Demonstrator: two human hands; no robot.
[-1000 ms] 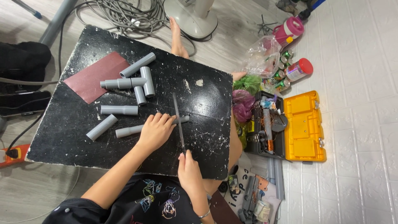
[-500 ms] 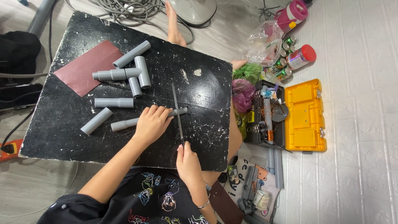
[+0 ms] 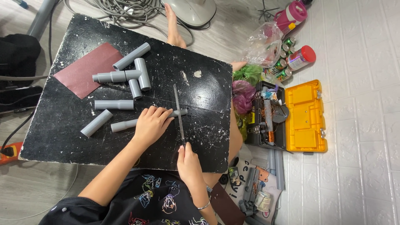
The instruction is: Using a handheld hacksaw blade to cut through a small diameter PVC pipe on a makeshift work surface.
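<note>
Left hand [image 3: 151, 124] lies palm down, fingers curled over a grey pipe [image 3: 129, 123], pinning it flat near the middle of the black surface [image 3: 62, 137]; the pipe's right end sticks out past the fingertips. Right hand [image 3: 188, 163] closed around the handle of a slim metal file [image 3: 178, 110], whose blade runs up across the pipe's exposed end, touching it. Left of the pinned pipe: one short grey piece [image 3: 96, 123] lying at a slant, another [image 3: 113, 104] lying level just above. Further up, a cluster of joined grey fittings [image 3: 130, 73] beside a reddish sandpaper sheet [image 3: 85, 69]. On the floor to the right, an open yellow toolbox [image 3: 306, 116].
</note>
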